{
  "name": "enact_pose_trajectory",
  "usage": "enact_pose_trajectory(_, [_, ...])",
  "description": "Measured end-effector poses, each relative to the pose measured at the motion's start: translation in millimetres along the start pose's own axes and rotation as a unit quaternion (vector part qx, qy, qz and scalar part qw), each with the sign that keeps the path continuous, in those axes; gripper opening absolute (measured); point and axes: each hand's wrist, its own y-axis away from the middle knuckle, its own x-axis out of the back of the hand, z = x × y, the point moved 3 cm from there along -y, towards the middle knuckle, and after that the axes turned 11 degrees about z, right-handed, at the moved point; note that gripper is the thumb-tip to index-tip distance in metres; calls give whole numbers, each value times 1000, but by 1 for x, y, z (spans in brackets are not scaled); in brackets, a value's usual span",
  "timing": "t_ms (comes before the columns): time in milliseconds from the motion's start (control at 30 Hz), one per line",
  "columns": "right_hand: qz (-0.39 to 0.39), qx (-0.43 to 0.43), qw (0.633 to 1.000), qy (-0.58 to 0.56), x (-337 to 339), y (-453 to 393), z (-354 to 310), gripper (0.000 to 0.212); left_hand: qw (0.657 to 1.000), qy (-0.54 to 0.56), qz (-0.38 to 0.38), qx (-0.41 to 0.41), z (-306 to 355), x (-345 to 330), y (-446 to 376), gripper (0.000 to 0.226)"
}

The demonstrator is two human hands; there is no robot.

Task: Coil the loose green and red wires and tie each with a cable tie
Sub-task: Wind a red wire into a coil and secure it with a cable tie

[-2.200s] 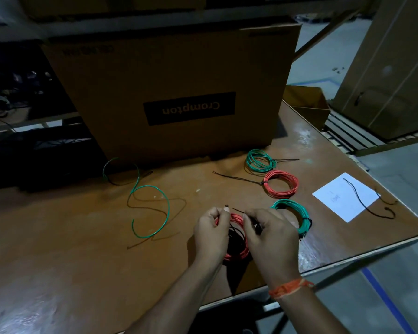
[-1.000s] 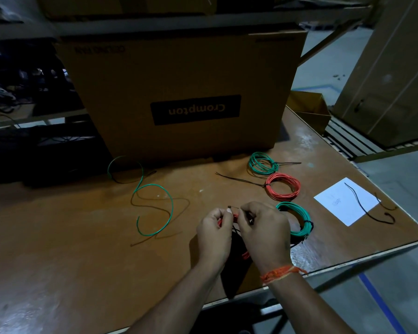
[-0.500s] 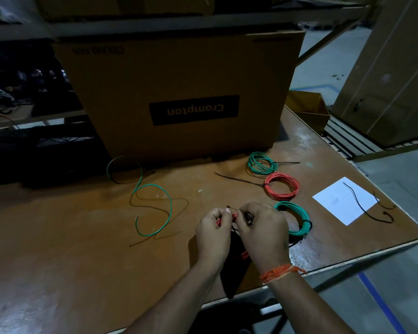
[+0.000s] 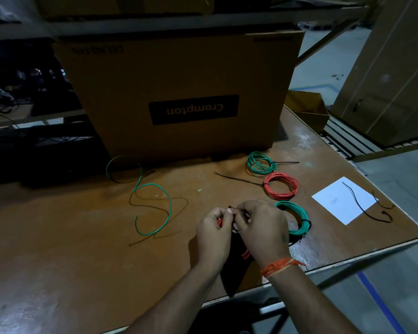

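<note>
left of centre we see a loose green wire (image 4: 152, 208) curling over the table (image 4: 58, 249). at lower centre our left hand (image 4: 214, 235) grips a red coil (image 4: 245, 254), mostly hidden, and our right hand (image 4: 263, 231) pinches a black cable tie (image 4: 230, 208) at its top. to the right lie a tied green coil (image 4: 297, 216), a red one (image 4: 281, 185), another green (image 4: 261, 163).

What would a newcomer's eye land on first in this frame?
Probably the two hands at centre, left hand and right hand, pinching a black cable tie over a red coil. Next, the three tied coils to their right, like the red one, and the loose green wire sprawled to the left.
</note>
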Motion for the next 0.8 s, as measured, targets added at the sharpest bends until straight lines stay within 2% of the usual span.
enact_pose_trajectory(133, [-21,-23,999,6,-3,-4,2,13,999,-2,-24,-29,1,-2,2,28])
enact_pose_trajectory(267, [-90,-68,993,-27,-8,-14,7,13,999,19,-28,-30,0,-1,2,26])
enact_pose_trajectory(400, [-146,-175,960,-162,-2,-18,15,8,999,22,-25,-8,2,0,4,28])
enact_pose_trajectory(567, [-147,-243,918,-277,5,-13,17,6,1000,12,-17,-22,4,2,3,25])
enact_pose_trajectory(800, [-138,-242,919,-280,-2,-13,17,8,1000,9,-21,-19,4,2,4,24])
